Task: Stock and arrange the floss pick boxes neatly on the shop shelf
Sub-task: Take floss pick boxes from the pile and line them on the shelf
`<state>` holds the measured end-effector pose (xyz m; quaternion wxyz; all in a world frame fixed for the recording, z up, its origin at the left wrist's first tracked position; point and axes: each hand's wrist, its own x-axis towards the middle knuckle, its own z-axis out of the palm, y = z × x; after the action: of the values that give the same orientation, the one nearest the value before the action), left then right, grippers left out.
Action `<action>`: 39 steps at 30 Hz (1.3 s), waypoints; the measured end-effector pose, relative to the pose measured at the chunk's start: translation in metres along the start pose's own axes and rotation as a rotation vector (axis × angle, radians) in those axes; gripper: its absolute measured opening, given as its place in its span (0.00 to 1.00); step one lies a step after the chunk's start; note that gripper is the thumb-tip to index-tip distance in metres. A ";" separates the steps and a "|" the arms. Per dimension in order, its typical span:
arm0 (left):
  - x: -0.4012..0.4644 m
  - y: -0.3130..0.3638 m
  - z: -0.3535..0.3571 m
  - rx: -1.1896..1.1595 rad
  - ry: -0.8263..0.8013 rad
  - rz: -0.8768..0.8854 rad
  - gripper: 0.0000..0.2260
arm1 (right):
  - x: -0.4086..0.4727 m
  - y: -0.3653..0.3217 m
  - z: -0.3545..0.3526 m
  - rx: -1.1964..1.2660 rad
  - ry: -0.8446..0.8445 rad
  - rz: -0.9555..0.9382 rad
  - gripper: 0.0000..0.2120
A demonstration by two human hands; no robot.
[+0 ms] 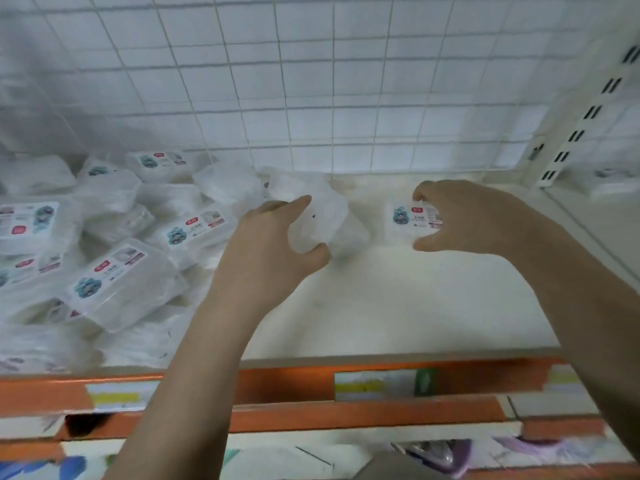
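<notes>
Clear plastic floss pick boxes with white, teal and red labels lie in a loose heap (117,282) over the left half of the white shelf (398,306). My left hand (273,244) grips one clear box (325,220) at the heap's right edge, fingers and thumb curled round it, its label hidden. My right hand (467,216) pinches a second box (412,220) between fingers and thumb, label facing me, over the bare right part of the shelf near the back.
A white wire grid (311,98) backs the shelf. A slotted upright post (585,116) stands at the right. The orange front rail (287,382) carries price tags. A lower shelf with blurred coloured goods (433,455) shows below.
</notes>
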<state>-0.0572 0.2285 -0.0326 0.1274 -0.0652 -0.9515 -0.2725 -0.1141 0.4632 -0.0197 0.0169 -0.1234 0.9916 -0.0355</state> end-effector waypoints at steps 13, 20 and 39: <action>-0.052 0.069 0.045 -0.152 -0.201 0.366 0.22 | -0.193 0.032 -0.001 0.105 0.158 0.371 0.31; -0.069 0.155 0.087 -0.158 -0.237 0.480 0.27 | -0.265 0.106 0.004 0.086 0.281 0.476 0.34; -0.042 0.344 0.216 -0.157 -0.128 0.207 0.25 | -0.281 0.363 -0.008 0.276 0.256 0.225 0.30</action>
<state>0.0050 0.6315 -0.0484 0.0885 -0.1899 -0.9217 -0.3266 0.0697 0.8834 -0.0321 -0.0887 -0.0027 0.9788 -0.1844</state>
